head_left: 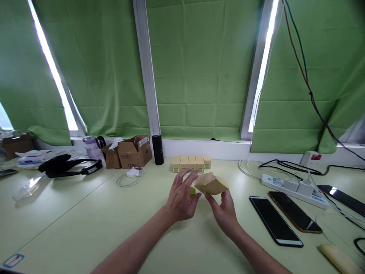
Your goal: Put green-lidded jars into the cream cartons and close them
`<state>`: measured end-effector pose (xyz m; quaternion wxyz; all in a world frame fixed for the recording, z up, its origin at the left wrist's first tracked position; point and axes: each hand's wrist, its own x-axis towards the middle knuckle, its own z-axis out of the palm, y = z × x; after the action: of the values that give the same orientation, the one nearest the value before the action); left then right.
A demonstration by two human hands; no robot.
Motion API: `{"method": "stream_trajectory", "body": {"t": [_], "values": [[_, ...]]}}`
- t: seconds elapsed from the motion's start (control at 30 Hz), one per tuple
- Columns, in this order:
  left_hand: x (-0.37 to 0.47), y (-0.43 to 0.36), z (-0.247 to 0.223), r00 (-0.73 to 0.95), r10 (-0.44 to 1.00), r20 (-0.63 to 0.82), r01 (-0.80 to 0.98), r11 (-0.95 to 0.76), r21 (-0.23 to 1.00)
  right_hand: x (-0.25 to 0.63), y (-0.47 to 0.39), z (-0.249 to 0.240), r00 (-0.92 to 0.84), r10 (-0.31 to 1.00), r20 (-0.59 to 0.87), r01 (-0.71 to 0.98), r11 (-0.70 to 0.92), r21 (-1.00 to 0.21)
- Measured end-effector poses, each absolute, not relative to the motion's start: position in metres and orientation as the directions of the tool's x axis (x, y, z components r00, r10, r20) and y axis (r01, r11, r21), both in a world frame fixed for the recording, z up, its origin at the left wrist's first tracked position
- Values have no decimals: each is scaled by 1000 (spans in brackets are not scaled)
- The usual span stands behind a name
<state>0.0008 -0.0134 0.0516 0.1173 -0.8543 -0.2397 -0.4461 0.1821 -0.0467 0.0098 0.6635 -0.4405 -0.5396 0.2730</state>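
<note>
My right hand (226,214) grips a small tan cardboard box (211,184), thumb at its lower near edge and fingers behind its right side. The box is tilted above the table, with folded flaps at its upper left. Just left of it is my left hand (180,199), index finger stretched toward the flaps. Between its thumb and fingers shows a small yellow-green object (193,191); it appears held there, partly hidden by the hand, and its kind is unclear. Behind the hands, several similar tan boxes (188,163) stand in a row, with small labels on their fronts.
On the right lie two phones (275,220) (295,211) and a white power strip (295,190) with cables. A black cylinder (157,150), an opened brown carton (135,152) and a white charger (132,173) with its cord stand or lie back left. A black strapped device (70,166) is farther left.
</note>
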Motion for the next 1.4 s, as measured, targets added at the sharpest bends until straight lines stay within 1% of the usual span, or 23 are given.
{"method": "stream_trajectory", "body": {"t": [0.07,0.13,0.2,0.33,0.47,0.63,0.8,0.87,0.97,1.13,1.27,1.33,1.4], "values": [[-3,-9,51,470,328,820,520,-853,43,184,-48,12,215,778,590,148,571,-808],[-8,-6,48,486,329,810,512,-858,41,185,-50,14,150,700,698,204,669,-715],[-11,-4,44,498,328,802,514,-857,32,187,-51,14,91,633,768,260,730,-632],[-15,-5,38,477,310,823,537,-843,6,190,-51,9,-24,559,829,393,768,-506],[-15,-7,35,442,205,873,514,-856,-59,190,-51,3,-99,483,870,480,789,-383],[-17,-8,35,411,133,902,496,-863,-99,189,-52,5,-105,423,900,532,788,-308],[-16,-10,38,389,79,918,488,-863,-132,190,-49,6,-66,426,902,584,750,-311],[-16,-11,38,387,82,919,476,-871,-123,192,-47,4,-58,439,897,596,736,-321],[-15,-11,38,387,127,913,420,-906,-52,192,-45,2,-45,456,889,604,721,-339],[-15,-10,37,344,251,905,267,-950,162,193,-44,0,-37,461,887,607,715,-346],[-14,-7,35,262,342,903,208,-933,293,193,-44,0,-47,487,872,601,711,-365],[-12,-6,32,210,423,881,179,-903,391,193,-44,0,-46,500,865,598,707,-377],[-10,-5,28,148,547,824,121,-837,534,193,-45,0,-44,513,857,595,703,-390]]}}
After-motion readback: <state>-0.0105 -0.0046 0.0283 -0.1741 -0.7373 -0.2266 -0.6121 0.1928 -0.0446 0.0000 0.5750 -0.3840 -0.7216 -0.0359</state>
